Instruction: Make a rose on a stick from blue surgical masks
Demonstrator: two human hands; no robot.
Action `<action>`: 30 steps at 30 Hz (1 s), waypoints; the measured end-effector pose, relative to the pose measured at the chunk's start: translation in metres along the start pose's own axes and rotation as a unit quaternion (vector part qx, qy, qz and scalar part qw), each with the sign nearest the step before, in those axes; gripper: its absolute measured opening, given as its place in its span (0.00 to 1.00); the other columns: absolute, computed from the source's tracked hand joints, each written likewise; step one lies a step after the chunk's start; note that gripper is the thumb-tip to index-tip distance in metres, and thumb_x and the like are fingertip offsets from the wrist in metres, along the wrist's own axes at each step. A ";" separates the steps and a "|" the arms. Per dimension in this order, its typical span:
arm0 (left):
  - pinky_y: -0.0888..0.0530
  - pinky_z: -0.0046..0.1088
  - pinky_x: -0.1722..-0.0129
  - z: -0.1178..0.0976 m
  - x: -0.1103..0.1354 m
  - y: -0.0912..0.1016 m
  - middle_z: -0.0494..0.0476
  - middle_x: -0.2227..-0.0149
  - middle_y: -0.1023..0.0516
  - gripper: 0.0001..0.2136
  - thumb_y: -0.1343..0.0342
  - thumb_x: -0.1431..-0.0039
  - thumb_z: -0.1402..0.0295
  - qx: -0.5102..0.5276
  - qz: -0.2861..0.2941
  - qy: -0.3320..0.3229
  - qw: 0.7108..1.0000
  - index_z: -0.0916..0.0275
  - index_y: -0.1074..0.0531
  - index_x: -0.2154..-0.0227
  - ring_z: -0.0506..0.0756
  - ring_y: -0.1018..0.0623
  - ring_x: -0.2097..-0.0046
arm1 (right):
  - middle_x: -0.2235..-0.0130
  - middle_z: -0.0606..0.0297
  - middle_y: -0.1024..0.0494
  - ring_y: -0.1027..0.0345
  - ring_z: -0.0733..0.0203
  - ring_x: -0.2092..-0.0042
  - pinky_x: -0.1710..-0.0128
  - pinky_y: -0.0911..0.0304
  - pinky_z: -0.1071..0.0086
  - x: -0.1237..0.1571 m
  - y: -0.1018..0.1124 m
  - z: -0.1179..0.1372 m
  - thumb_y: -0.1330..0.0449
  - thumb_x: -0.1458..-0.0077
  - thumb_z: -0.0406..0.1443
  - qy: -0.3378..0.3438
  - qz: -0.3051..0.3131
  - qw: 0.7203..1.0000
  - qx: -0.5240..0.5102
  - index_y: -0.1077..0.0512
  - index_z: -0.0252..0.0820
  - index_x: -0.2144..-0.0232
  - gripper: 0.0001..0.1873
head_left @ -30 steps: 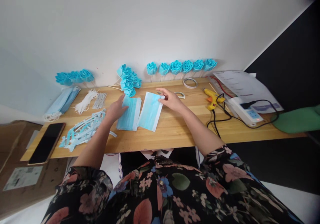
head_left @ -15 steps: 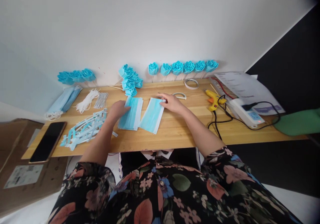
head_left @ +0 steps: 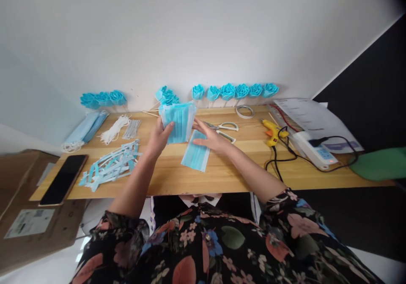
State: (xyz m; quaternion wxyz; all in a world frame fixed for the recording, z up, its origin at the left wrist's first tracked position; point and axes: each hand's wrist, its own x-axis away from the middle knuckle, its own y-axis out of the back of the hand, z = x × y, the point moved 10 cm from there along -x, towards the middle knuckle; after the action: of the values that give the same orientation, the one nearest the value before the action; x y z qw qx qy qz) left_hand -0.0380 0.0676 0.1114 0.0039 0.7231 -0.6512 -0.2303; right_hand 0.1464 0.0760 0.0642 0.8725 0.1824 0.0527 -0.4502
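Observation:
A stack of blue mask sheets [head_left: 178,121] is raised off the tabletop and tilted up, with my left hand [head_left: 161,139] closed around its left side, thumb in front. My right hand [head_left: 211,140] has its fingers spread at the stack's right edge and over another mask sheet [head_left: 196,153] lying flat on the table. Whether its fingertips touch the stack, I cannot tell. Just beyond that hand lie scissors [head_left: 229,126] with white handles, partly hidden by it.
Blue rose-like flowers [head_left: 228,91] on sticks line the wall. Cut strips [head_left: 111,165], white cords [head_left: 114,128], whole masks [head_left: 85,128] and a phone [head_left: 63,179] are on the left. Tape [head_left: 245,111], a yellow glue gun [head_left: 272,132] and a power strip [head_left: 317,150] are on the right.
My left hand has lifted the stack of mask sheets off the table and tipped it up. My right hand has shifted over the flat sheet, and more of the scissors shows.

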 end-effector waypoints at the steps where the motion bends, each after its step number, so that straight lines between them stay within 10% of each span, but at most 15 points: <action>1: 0.27 0.41 0.42 -0.002 0.001 -0.001 0.65 0.48 0.21 0.23 0.45 0.39 0.54 0.016 -0.011 -0.003 1.000 0.65 0.31 0.47 0.63 0.22 0.45 | 0.28 0.53 0.39 0.47 0.46 0.27 0.28 0.50 0.49 -0.003 -0.004 0.002 0.33 0.45 0.56 0.005 0.003 1.000 -0.006 0.54 0.50 0.25 0.55; 10: 0.20 0.42 0.53 0.046 0.018 -0.016 0.66 0.55 0.17 0.30 0.29 0.59 0.49 0.128 -0.033 0.119 0.984 0.66 0.25 0.56 0.65 0.18 0.53 | 0.36 0.54 0.28 0.34 0.50 0.34 0.31 0.43 0.53 -0.013 -0.011 -0.015 0.39 0.39 0.46 -0.003 -0.034 0.999 0.014 0.48 0.45 0.29 0.42; 22: 0.20 0.45 0.53 0.044 0.016 -0.021 0.64 0.62 0.16 0.27 0.30 0.61 0.48 0.112 -0.048 0.135 0.983 0.66 0.22 0.64 0.67 0.17 0.55 | 0.53 0.56 0.19 0.25 0.53 0.52 0.49 0.31 0.60 -0.021 -0.010 0.000 0.44 0.38 0.36 -0.044 -0.092 0.981 0.165 0.26 0.40 0.50 0.16; 30: 0.22 0.46 0.47 0.044 -0.008 0.027 0.65 0.53 0.16 0.22 0.35 0.50 0.59 -0.063 0.026 0.146 0.987 0.65 0.22 0.54 0.68 0.19 0.49 | 0.53 0.56 0.17 0.24 0.54 0.54 0.53 0.33 0.64 -0.011 0.062 0.008 0.44 0.37 0.33 -0.096 -0.121 0.922 0.356 0.23 0.40 0.48 0.17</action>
State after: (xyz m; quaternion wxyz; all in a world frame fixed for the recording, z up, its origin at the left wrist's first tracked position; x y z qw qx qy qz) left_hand -0.0787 0.0846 0.0827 0.1508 0.7304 -0.6461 -0.1625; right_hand 0.1890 0.1140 0.0912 0.6900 0.4292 -0.1733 -0.5564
